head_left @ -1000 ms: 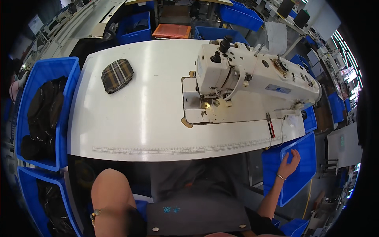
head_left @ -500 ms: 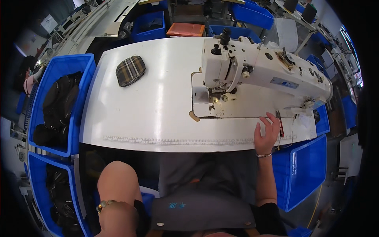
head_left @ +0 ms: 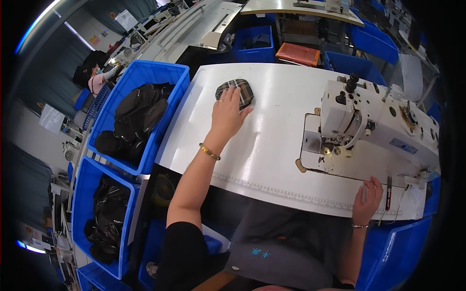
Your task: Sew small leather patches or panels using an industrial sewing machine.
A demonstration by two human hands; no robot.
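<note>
Fingers of the left hand [head_left: 227, 115] lie loosely spread, flat over the near side of a plaid patch [head_left: 236, 91] at the bench's [head_left: 262, 145] far left corner; nothing is pinched or lifted yet. Fingers of the right hand [head_left: 370, 198] are curled lightly together on the bench's near edge by its right corner, holding nothing that shows.

Judging by this, the work is at its start: the patch is only reached, well apart from the sewing machine [head_left: 378, 131], and no cloth lies under the needle. Gripping the patch, bringing it across and sewing all look left to do.

Largest first: the bench offers a broad bare stretch between patch and machine, open for sliding the patch rightward. The machine fills the right half, nearly to the right edge. Bins [head_left: 141, 82] of dark fabric stand just beside the left edge, so little room lies that way. Small scissors [head_left: 389, 186] rest near the right hand at the near edge.
</note>
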